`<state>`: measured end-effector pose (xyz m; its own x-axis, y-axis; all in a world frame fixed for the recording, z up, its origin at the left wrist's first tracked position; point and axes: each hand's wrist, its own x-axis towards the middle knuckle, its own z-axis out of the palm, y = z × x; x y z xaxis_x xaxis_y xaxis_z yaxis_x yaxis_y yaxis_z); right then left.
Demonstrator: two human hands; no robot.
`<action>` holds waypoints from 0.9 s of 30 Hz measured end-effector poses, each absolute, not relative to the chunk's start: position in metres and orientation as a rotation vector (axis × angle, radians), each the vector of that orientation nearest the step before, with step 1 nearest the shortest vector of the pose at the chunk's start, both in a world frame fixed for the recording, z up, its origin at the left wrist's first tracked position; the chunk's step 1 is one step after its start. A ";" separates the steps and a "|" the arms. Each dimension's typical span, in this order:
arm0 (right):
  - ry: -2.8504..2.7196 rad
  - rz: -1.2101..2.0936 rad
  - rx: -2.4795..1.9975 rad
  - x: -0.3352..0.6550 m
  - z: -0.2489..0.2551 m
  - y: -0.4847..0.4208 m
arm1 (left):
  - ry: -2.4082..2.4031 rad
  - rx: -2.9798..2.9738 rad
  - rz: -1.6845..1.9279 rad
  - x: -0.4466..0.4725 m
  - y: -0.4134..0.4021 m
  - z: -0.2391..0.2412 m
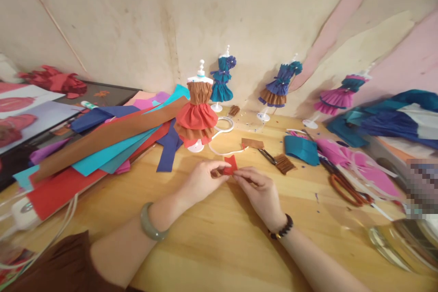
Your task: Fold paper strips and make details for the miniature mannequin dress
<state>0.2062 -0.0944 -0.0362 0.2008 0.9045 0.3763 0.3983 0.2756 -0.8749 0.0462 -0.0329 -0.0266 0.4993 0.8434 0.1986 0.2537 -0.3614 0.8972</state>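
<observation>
Between my two hands is a small red strip [231, 164], paper or cloth, held above the wooden table. My left hand [208, 173] pinches its left side, and my right hand [256, 187] grips its lower right edge with the fingertips. Just behind them stands a small white dress form wearing a brown and red ruffled dress [196, 114]. To the right of the strip lie a flat brown piece [252, 143], dark tweezers [267, 156] and a pleated brown piece [285, 164].
Layered coloured strips [112, 141] cover the left side. Three more dressed forms, including one in teal [222, 84], line the wall. Orange-handled scissors [349, 191], a folded teal piece [301, 149] and pink material [362, 164] lie right; a glass container [393, 242] stands nearer.
</observation>
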 end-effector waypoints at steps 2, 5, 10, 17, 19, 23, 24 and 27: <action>-1.403 0.550 -1.310 0.206 -0.037 -0.094 | 0.910 1.846 0.823 0.046 -0.033 -0.026; -1.402 0.563 -1.309 0.206 -0.037 -0.094 | 0.900 1.847 0.805 0.046 -0.034 -0.023; -1.363 0.604 -1.347 0.205 -0.034 -0.095 | 0.896 1.867 0.819 0.045 -0.034 -0.019; -1.320 0.660 -1.387 0.205 -0.034 -0.096 | 0.950 1.747 0.814 0.045 -0.033 -0.024; -1.258 0.725 -1.399 0.206 -0.033 -0.096 | 0.960 1.727 0.821 0.045 -0.032 -0.025; -1.120 0.916 -1.402 0.207 -0.033 -0.096 | 0.949 1.683 0.817 0.046 -0.032 -0.024; -1.098 0.955 -1.393 0.207 -0.033 -0.096 | 0.949 1.670 0.814 0.046 -0.031 -0.023; -1.079 0.996 -1.382 0.207 -0.032 -0.095 | 0.975 1.623 0.794 0.047 -0.031 -0.020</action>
<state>0.2074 -0.0954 -0.0318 0.2414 0.9704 -0.0017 0.0789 -0.0214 -0.9966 0.0470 -0.0311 -0.0204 0.4510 0.8921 0.0266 0.2074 -0.1337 0.9691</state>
